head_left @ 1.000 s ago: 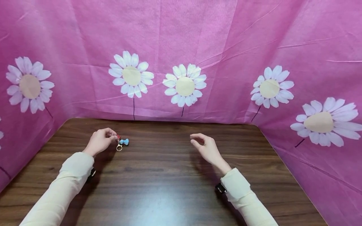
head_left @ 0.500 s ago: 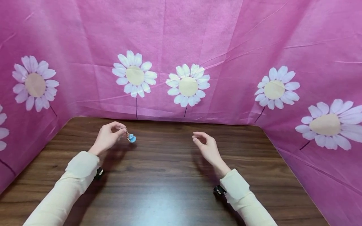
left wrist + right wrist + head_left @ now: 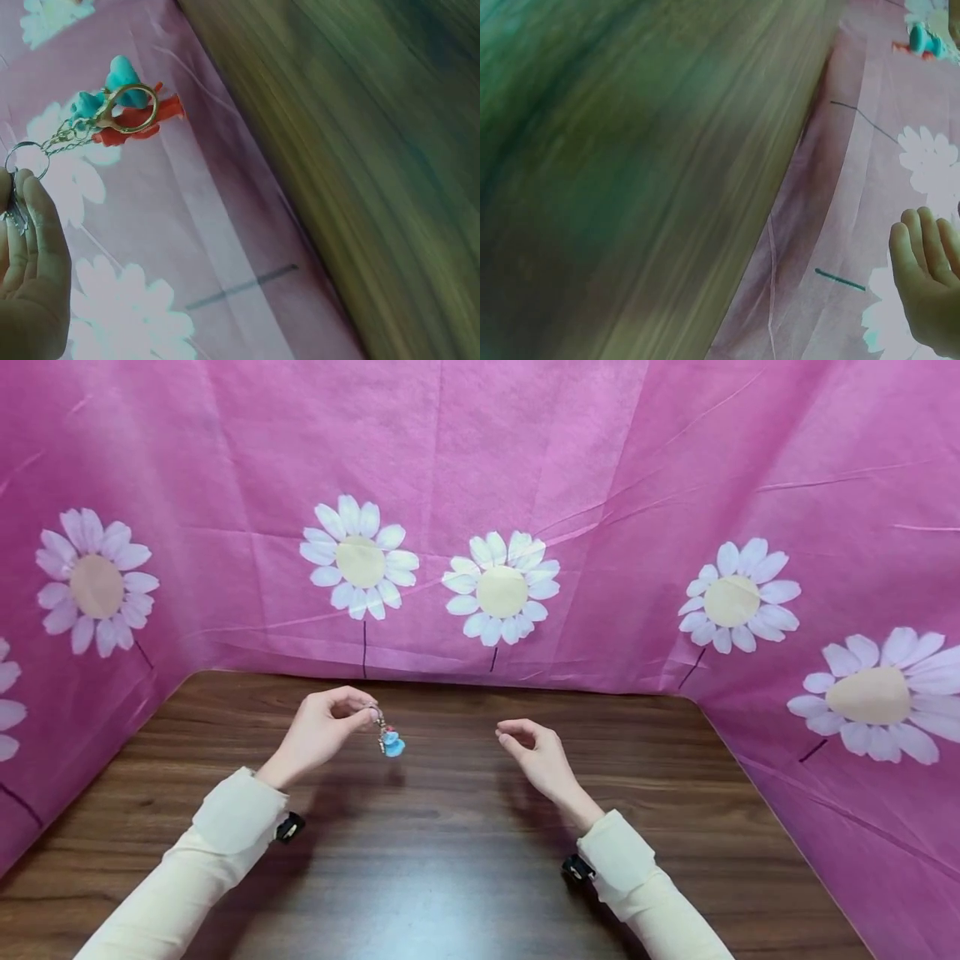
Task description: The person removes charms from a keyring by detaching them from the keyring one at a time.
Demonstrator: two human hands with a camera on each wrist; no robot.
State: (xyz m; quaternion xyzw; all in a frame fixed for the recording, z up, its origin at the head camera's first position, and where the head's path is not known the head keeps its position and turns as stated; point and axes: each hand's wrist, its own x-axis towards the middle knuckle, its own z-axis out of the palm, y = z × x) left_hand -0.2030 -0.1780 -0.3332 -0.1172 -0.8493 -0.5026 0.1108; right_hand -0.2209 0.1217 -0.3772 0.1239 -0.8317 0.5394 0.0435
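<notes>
My left hand (image 3: 315,735) pinches a keychain (image 3: 393,745) by its top end, and the charms dangle over the table. In the left wrist view the keychain shows turquoise-blue charms (image 3: 126,79), a red charm (image 3: 139,124), a gold ring clasp (image 3: 154,112) and chain links. A thin silver split ring (image 3: 47,161) sits at my left fingertips, with a small silvery piece partly hidden between the fingers. Held to the right of it, my right hand (image 3: 547,764) has nothing in it, its fingers loosely bent above the table.
The dark wood-grain table (image 3: 450,827) spreads beneath both hands. Behind it and along its sides hangs a pink cloth (image 3: 570,460) printed with large white daisies. Each wrist carries a black strap device (image 3: 577,868) near its cream sleeve.
The keychain, low by the table a second ago, has been lifted and now hangs from my left hand, which has moved right. My right hand has shifted only slightly.
</notes>
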